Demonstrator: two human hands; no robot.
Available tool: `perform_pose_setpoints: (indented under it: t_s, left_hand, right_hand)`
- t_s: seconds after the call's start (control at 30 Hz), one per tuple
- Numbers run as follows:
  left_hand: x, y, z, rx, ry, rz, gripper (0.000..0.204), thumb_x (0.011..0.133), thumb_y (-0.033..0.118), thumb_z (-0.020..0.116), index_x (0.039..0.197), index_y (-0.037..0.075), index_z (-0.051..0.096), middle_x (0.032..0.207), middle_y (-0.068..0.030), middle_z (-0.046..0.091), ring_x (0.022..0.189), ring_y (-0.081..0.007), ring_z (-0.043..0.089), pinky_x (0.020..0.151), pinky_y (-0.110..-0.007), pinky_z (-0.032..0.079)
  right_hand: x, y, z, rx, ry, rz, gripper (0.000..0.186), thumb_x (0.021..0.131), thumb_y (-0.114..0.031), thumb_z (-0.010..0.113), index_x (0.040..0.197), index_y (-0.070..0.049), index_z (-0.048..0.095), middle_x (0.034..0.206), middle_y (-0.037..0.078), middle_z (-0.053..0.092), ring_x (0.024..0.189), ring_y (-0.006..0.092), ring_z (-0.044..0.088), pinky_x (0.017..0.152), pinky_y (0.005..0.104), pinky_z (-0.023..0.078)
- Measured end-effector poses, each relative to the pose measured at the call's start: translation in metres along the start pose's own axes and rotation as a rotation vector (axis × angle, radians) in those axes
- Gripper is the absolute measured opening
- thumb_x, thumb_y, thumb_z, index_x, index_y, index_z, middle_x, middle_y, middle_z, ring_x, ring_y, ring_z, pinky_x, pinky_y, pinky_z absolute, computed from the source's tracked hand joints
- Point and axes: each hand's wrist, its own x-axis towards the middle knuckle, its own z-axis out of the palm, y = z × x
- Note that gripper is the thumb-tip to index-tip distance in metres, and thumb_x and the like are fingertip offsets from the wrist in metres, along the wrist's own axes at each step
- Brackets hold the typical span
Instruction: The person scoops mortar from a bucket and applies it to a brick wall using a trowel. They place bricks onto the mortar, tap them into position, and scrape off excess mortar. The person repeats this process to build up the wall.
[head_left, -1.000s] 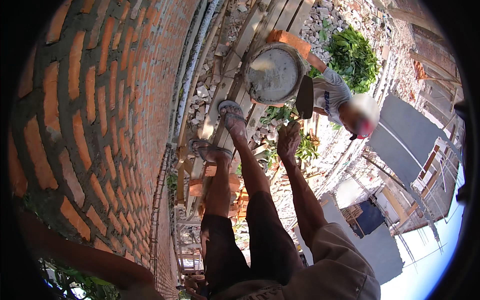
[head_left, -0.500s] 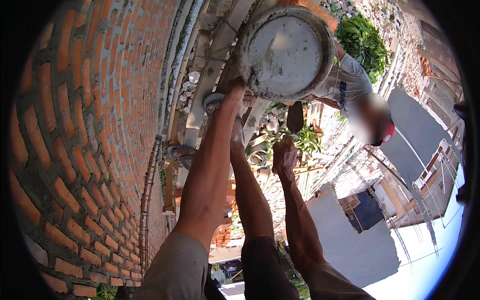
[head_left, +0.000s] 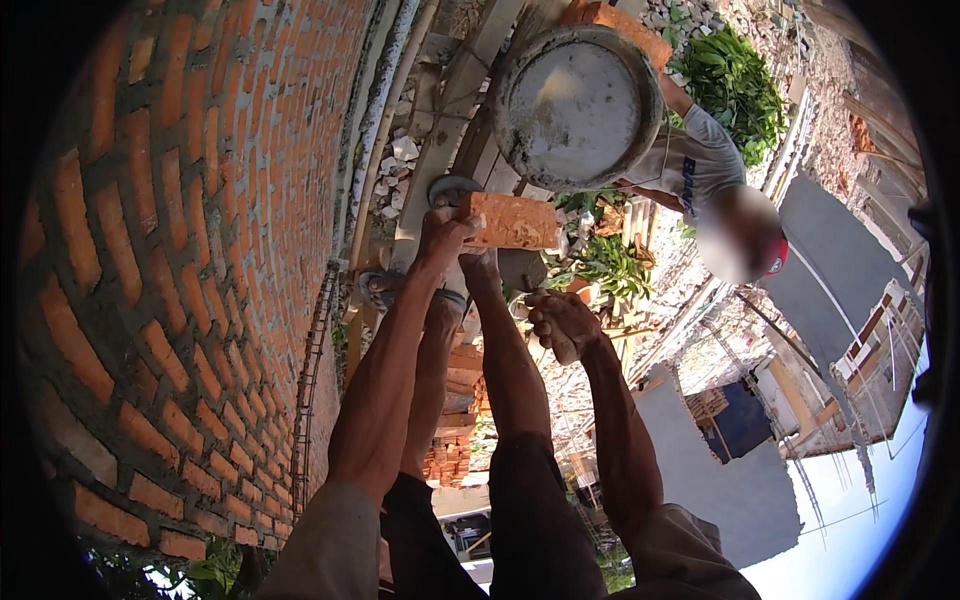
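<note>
Along the person's left side rises a tall wall of orange bricks with grey mortar joints (head_left: 180,280). Across from it, a co-worker in a pale grey shirt (head_left: 705,155) is partly hidden behind a round, mortar-crusted basin (head_left: 650,110), which holds wet grey mortar. Long, weathered wooden planks (head_left: 450,110) run under the person's sandalled feet.

Smaller than these is a rectangular, rough-faced orange brick (head_left: 512,221), held out above the feet and, in this view, just below the basin, well apart from the wall. The left hand (head_left: 445,240) pinches it by its near-wall end, leaving most of its length jutting out unsupported. Beside it shows the dull grey blade of a trowel (head_left: 520,268); the right hand (head_left: 565,325) is curled tight, seemingly around its handle, which is hidden.

Holding a brick by one end calls, I judge, for a firm grip and a level wrist, or it may tip and slip toward the feet. The blade is best kept clear of the left fingers, and the weight balanced over both feet on the planks.
</note>
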Motion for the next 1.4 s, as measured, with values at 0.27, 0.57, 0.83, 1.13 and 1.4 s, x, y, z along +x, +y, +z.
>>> perform_pose_setpoints:
  t_s: [0.27, 0.57, 0.83, 1.13, 1.4]
  left_hand:
    - [-0.192, 0.091, -0.022, -0.091, 0.228, 0.237, 0.023, 0.09, 0.02, 0.059, 0.096, -0.003, 0.06, 0.083, -0.0023, 0.059, 0.071, -0.0104, 0.055, 0.062, -0.027, 0.049]
    - [-0.346, 0.207, 0.007, -0.967, 0.074, 0.132, 0.061, 0.089, 0.047, 0.06, 0.121, -0.004, 0.052, 0.113, -0.0181, 0.06, 0.102, -0.0281, 0.061, 0.082, -0.044, 0.052]
    - [-0.431, 0.241, -0.015, -0.867, 0.128, 0.412, 0.065, 0.087, 0.034, 0.065, 0.135, -0.002, 0.041, 0.121, -0.015, 0.057, 0.107, -0.0247, 0.059, 0.091, -0.04, 0.048]
    - [-0.559, 0.294, -0.086, 0.567, 0.815, 0.881, 0.104, 0.058, 0.02, 0.085, 0.144, 0.001, 0.032, 0.141, -0.0172, 0.043, 0.13, -0.0258, 0.043, 0.109, -0.035, 0.032]
    - [-0.558, 0.374, -0.221, 0.57, 0.693, 0.687, 0.078, 0.065, 0.016, 0.075, 0.137, 0.003, 0.048, 0.132, -0.013, 0.052, 0.122, -0.0244, 0.047, 0.105, -0.033, 0.034]
  right_hand:
    - [-0.08, -0.012, 0.133, -0.319, -0.256, -0.286, 0.018, 0.08, -0.013, 0.062, 0.09, 0.001, 0.056, 0.068, 0.004, 0.055, 0.053, 0.0121, 0.052, 0.047, 0.0269, 0.045]
    - [-0.167, -0.058, 0.226, -1.367, -0.017, -1.167, 0.031, 0.081, -0.011, 0.065, 0.105, 0.003, 0.052, 0.074, 0.017, 0.056, 0.057, 0.0281, 0.058, 0.051, 0.0364, 0.048]
    - [-0.199, -0.081, 0.238, -1.44, 0.082, -1.682, 0.039, 0.079, -0.004, 0.067, 0.114, 0.004, 0.05, 0.083, 0.018, 0.059, 0.062, 0.0359, 0.06, 0.053, 0.0408, 0.05]
    - [-0.203, -0.061, 0.207, -1.029, 0.26, -1.043, 0.019, 0.088, -0.017, 0.059, 0.086, -0.001, 0.049, 0.06, 0.007, 0.047, 0.052, 0.013, 0.04, 0.046, 0.0327, 0.033]
    - [-0.204, -0.031, 0.166, -1.419, 0.159, -1.027, 0.02, 0.09, -0.021, 0.057, 0.088, -0.003, 0.047, 0.061, 0.006, 0.053, 0.049, 0.0131, 0.051, 0.042, 0.0315, 0.039]
